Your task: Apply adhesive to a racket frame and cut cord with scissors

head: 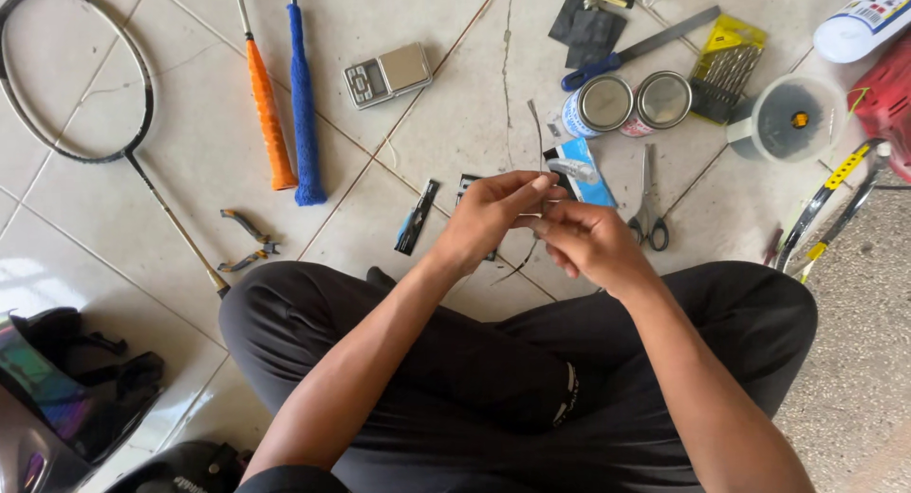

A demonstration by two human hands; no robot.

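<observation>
your left hand (489, 218) and right hand (584, 241) meet above your crossed legs, fingers (531, 185) of both pinched shut on a thin dark string (537, 132). it looks wiry, curving up past your fingertips and trailing below toward the tiled floor (190, 170), near the scissors (649, 204).

The tiled floor (114, 227) (pale, cracked) carries a racket frame (66, 85) at ten o'clock, scissors (649, 208) and two tins (631, 102) at one.

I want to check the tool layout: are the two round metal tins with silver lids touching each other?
Touching. The head view shows the blue-sided tin and the red-sided tin side by side with rims meeting, no floor between.
</observation>
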